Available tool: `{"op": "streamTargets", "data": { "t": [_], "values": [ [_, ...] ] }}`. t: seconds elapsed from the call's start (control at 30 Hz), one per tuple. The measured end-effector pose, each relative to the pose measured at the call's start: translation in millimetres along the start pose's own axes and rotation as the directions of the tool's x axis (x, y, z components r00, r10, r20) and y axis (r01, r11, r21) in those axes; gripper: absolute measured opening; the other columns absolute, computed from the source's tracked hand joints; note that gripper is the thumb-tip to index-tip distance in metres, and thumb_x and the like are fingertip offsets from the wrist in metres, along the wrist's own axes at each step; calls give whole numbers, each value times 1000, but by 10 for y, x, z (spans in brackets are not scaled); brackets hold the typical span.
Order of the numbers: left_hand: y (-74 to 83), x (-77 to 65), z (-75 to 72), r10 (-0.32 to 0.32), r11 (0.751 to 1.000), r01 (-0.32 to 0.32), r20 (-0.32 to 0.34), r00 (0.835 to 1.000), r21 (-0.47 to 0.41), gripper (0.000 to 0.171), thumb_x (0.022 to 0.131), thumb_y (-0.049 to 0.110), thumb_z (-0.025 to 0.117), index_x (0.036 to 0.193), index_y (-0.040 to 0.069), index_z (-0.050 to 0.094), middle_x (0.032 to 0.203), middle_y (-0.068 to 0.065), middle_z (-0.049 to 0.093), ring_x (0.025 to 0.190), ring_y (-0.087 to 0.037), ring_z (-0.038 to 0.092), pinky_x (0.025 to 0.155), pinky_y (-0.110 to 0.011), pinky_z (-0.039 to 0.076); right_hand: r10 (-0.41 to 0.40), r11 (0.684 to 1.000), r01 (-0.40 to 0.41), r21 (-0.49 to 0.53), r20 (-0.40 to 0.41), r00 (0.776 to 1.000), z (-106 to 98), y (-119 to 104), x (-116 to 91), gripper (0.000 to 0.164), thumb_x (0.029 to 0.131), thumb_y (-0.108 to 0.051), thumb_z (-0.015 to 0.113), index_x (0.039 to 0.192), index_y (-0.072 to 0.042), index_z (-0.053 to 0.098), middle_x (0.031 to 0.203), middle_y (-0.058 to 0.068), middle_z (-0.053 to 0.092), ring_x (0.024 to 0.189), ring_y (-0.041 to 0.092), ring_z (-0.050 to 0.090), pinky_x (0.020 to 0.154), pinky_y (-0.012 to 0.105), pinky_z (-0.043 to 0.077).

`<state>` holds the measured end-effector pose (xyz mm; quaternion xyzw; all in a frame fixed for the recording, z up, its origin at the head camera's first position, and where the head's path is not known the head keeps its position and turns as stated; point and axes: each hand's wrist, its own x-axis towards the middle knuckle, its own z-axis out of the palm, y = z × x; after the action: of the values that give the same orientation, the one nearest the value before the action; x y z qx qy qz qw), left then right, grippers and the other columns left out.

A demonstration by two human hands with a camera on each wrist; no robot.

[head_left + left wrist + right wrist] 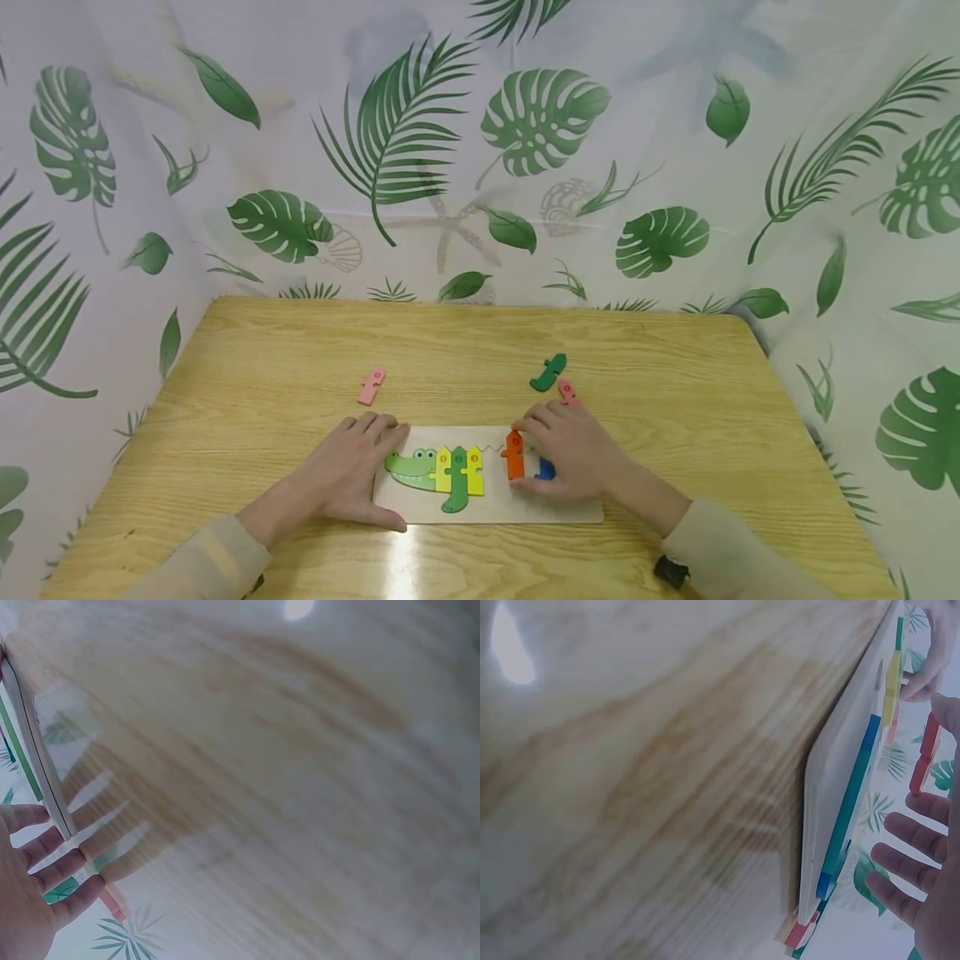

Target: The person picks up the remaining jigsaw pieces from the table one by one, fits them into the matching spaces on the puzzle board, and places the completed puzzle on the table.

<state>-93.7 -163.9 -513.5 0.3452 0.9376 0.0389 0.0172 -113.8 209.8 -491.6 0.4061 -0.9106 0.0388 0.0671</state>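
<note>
A pale wooden puzzle board [495, 511] lies on the table before me. At its left sit a light green crocodile head [414, 469], two yellow pieces [475, 472] and a green leg piece [455, 492], joined in a row. My right hand [573, 450] pinches an orange-red puzzle piece [514, 457] between thumb and index finger, raised above the board in the right wrist view. Below that hand, a blue piece [546, 470] on the board is partly hidden. My left hand [348, 467] rests at the board's left edge, thumb and fingers spread.
Beyond the board, a pink piece [371, 386] lies to the left. Behind my right hand are a dark green leg piece [549, 372] and another pink piece [567, 392], partly covered. A leaf-patterned cloth [450, 250] stands behind the wooden table [285, 350].
</note>
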Motion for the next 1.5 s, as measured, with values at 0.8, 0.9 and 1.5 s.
{"op": "streamTargets", "data": {
  "t": [0.8, 0.9, 1.5],
  "values": [
    [-2, 7, 4, -4, 1000, 4, 3, 1000, -9, 131, 65, 106, 50, 157, 12, 47, 145, -11, 58, 132, -28, 55, 104, -48, 53, -3, 1000, 2, 13, 96, 995, 96, -137, 69, 72, 91, -79, 57, 132, -21, 67, 122, -3, 68, 110, 17, 61, 96, 40, 55],
    [-1, 6, 6, -3, 1000, 3, -2, 1000, -6, 132, 65, 106, 50, 156, 11, 48, 145, -12, 58, 132, -29, 56, 104, -48, 53, -9, 1000, 7, 21, 88, 996, 101, -148, 77, 71, 91, -78, 57, 131, -21, 67, 122, -3, 68, 110, 17, 61, 95, 41, 56],
    [11, -4, -21, 14, 1000, -13, -23, 1000, 11, 129, 66, 106, 51, 155, 12, 49, 143, -10, 59, 129, -27, 56, 100, -46, 54, -4, 1000, 0, 27, 125, 992, 96, -208, 144, 69, 92, -77, 57, 133, -22, 66, 125, -2, 67, 115, 18, 62, 99, 41, 55]
  ]
}}
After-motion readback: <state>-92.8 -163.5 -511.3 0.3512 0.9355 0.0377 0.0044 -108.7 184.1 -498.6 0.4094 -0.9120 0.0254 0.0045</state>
